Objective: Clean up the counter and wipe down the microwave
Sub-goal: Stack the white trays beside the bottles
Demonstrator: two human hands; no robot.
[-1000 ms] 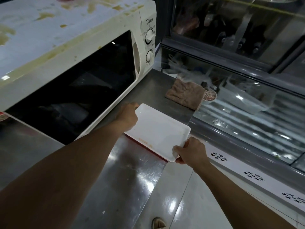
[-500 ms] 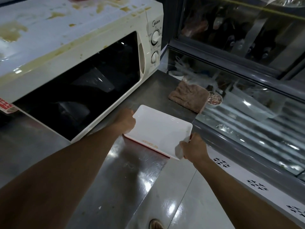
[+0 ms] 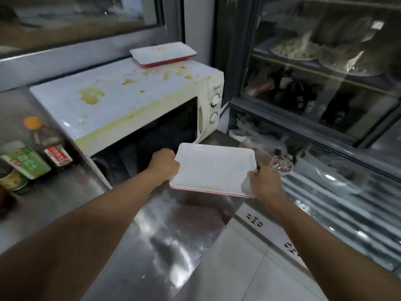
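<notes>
A white rectangular tray (image 3: 211, 168) with a red underside hangs in the air above the steel counter (image 3: 169, 231), in front of the microwave. My left hand (image 3: 165, 162) grips its left edge and my right hand (image 3: 263, 181) grips its near right corner. The white microwave (image 3: 130, 101) stands on the counter, its top smeared with yellow-brown stains. A second white and red tray (image 3: 162, 53) lies on the microwave's back right corner. A brown cloth on the counter is mostly hidden behind the held tray.
Left of the microwave stand a bottle with an orange cap (image 3: 46, 140), a green carton (image 3: 26, 162) and a cup (image 3: 12, 181). A small bowl (image 3: 281, 165) sits at the counter's right edge. A glass display fridge (image 3: 325, 94) fills the right side.
Both hands have lifted the white tray off the counter. The view has tilted up, bringing the microwave's top and the second tray into sight.
</notes>
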